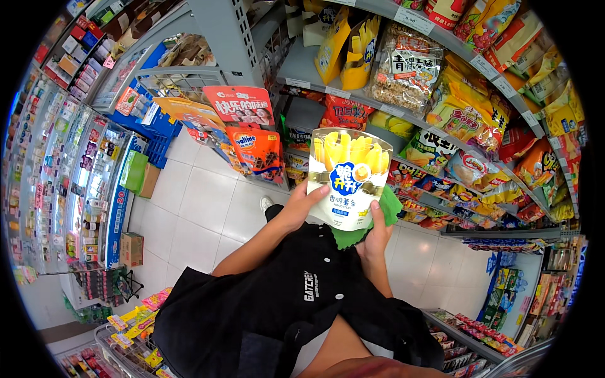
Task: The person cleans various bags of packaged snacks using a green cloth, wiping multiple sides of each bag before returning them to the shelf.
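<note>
Upright before my chest is a white and yellow pouch of potato sticks (350,153), its printed front turned towards me. My left hand (298,208) grips its left edge, with the thumb lying on the front. On the lower right side my right hand (376,234) holds it, thumb against the front face. A green cloth (390,206) is bunched behind the pouch at my right hand and hangs below it. The fingers behind the pouch are hidden.
Ahead, a grey shelf (302,64) carries yellow pouches (360,54) and a clear bag of puffed snacks (406,71). To the left hang snack pouches (257,149) by a wire basket (182,78). A candy rack (130,338) stands close behind me at left. Tiled floor (194,208) lies below.
</note>
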Available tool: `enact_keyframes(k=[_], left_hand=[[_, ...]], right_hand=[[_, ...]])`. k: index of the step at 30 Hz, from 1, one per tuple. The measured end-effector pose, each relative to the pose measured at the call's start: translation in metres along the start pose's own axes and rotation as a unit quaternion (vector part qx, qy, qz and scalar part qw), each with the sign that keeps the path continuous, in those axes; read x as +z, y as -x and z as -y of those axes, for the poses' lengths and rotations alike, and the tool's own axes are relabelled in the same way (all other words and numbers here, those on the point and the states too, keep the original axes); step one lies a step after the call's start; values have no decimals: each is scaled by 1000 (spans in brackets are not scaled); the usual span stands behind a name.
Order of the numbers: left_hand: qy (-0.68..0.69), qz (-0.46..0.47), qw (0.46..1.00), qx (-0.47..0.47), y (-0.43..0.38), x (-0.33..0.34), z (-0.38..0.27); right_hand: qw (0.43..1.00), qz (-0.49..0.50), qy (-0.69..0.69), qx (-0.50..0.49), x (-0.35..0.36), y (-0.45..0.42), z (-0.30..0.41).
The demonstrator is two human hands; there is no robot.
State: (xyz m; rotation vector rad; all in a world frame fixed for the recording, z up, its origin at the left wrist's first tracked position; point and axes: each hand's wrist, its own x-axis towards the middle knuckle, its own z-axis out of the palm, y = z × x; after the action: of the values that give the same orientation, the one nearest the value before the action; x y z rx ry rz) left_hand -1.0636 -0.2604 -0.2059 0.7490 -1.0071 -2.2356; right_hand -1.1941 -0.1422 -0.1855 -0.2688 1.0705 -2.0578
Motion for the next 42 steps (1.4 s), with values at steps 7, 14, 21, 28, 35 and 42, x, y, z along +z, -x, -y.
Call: enact_keyframes(k=[7,14,21,28,35,42], left_hand=[[-63,47,997,3,5,8,-5],[-125,-87,950,272,4,17,-33],[-222,-136,842,473,-24,26,-86],[-370,-172,734,543,-59,40,-135],[-383,-173,736,531,-101,31,-152],[-426,-206,665,578,-128,16,-160]], right_hand=[[999,-36,27,30,1,-9,6],[997,-74,-11,12,-9,-10,11],[996,-81,-10,21,-14,-5,9],[997,-68,-13,33,-15,-4,9],[998,-59,-6,34,-19,-5,7],[997,-66,-15,46,-17,-1,8]])
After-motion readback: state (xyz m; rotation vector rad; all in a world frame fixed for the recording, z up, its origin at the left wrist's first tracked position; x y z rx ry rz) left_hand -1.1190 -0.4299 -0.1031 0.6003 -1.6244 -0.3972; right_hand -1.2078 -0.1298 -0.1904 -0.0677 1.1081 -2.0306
